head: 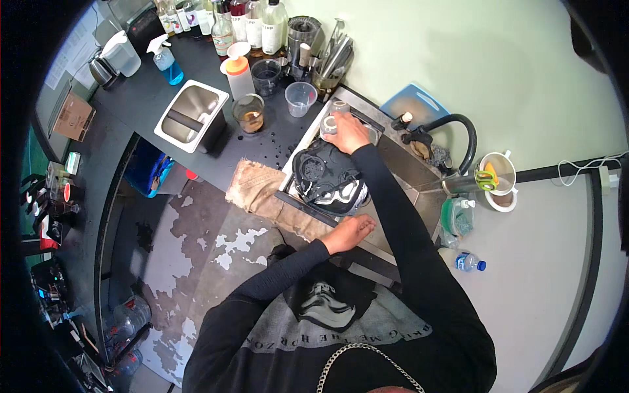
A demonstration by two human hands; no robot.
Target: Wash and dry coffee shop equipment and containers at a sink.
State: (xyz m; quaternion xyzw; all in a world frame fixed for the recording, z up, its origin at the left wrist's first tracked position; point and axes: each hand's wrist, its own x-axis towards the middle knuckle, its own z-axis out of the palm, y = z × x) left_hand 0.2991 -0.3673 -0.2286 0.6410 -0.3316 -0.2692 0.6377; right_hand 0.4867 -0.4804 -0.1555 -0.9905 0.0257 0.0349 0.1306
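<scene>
My right hand (350, 132) reaches to the far end of the drainboard beside the sink, its fingers on an upturned clear glass (328, 126). Another upturned glass (339, 106) stands just behind that one. Nearer to me, a pile of black plastic parts (322, 172) with some shiny pieces lies on the drainboard. My left hand (350, 233) is over the sink's near edge, fingers loosely together and pointing right, with nothing seen in it; its palm is partly hidden. A tan cloth (265, 194) lies along the drainboard's left side.
Left on the black counter stand a steel container with a white rim (167, 137), a plastic cup of brown liquid (249, 120), a clear tub (300, 99) and a squeeze bottle (240, 78). A black curved faucet (472, 142) and a blue cutting board (417, 104) are behind the sink (427, 209).
</scene>
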